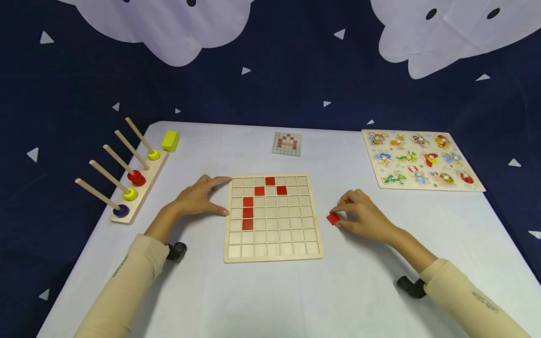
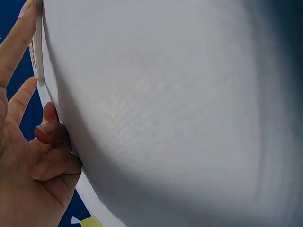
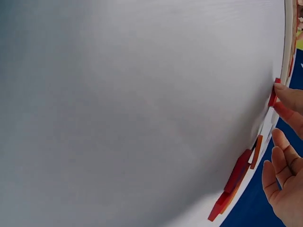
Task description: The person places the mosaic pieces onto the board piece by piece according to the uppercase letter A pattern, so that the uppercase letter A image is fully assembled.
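Note:
A square wooden grid board [image 1: 272, 259] lies on the table with several red tiles [image 1: 247, 212] set in its cells. At the board's left edge, my left hand [image 1: 195, 196] rests its extended thumb and index finger, the other fingers folded in the left wrist view. To the right of the board, my right hand [image 1: 365, 217] pinches a red square tile [image 1: 333, 218] between thumb and fingertips, low over the table. Several loose red tiles [image 3: 237, 171] and orange tiles [image 3: 256, 152] lie near that hand, mostly hidden behind it in the head view.
Behind the board lies a small pattern card [image 1: 287, 144]. A bead stacker [image 1: 141, 190] with upright pegs stands at the left, a yellow block [image 1: 171, 141] by its far end. An insect puzzle board [image 1: 422, 159] occupies the back right. A dark blue curtain [image 1: 287, 89] hangs behind.

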Available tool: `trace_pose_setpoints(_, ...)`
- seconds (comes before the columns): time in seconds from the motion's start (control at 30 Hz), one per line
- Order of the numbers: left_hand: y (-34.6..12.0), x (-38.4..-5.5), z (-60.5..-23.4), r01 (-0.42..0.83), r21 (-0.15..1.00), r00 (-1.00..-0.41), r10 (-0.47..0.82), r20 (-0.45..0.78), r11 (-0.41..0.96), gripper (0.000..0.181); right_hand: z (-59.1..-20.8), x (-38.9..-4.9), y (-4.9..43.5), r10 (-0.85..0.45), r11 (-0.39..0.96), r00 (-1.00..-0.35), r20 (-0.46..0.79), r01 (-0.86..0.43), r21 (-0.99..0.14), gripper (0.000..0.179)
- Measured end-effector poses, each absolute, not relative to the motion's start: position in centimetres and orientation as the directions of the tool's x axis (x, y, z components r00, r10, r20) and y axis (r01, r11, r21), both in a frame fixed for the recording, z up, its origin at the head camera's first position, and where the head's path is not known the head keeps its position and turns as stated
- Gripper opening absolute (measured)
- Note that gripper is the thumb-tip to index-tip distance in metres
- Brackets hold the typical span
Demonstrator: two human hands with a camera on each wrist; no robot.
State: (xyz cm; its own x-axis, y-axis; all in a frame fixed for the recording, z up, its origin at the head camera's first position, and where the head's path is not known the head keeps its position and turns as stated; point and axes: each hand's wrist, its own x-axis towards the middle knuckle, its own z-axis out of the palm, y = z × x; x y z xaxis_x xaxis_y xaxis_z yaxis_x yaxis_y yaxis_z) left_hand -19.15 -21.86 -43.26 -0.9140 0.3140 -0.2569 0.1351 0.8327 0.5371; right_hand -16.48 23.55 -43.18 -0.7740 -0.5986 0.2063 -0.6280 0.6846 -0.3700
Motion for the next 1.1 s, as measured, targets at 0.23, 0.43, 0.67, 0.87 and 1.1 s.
trace_pose_setpoints(0.23,-21.8,-19.2,-43.3,0.135,0.535,-0.913,0.314,-0.259,0.834,0.1,-43.7,-16.3,23.8,-0.589,0.697,-0.773,0.235,-0.633,-0.338,0.021)
trace_pose_setpoints(0.43,-21.6,-19.2,-43.3,0.135,0.53,-0.914,0.312,-0.259,0.837,0.099,-43.9,-16.5,23.6,-0.598,0.678,-0.753,0.273,-0.658,-0.329,0.02)
trace_pose_setpoints(0.67,-21.6,-19.2,-43.2,0.13,0.53,-0.915,0.308,-0.262,0.838,0.099,-43.3,-17.3,22.8,-0.598,0.659,-0.743,0.301,-0.67,-0.343,0.021)
trace_pose_setpoints(0.87,-21.7,-19.1,-43.1,0.114,0.527,-0.917,0.294,-0.271,0.842,0.099,-42.6,-18.3,20.9,-0.608,0.641,-0.741,0.283,-0.669,-0.376,0.02)
trace_pose_setpoints(1.1,-21.8,-19.0,-43.1,0.109,0.533,-0.917,0.292,-0.271,0.839,0.099,-42.2,-19.7,17.9,-0.643,0.611,-0.724,0.247,-0.681,-0.403,0.022)
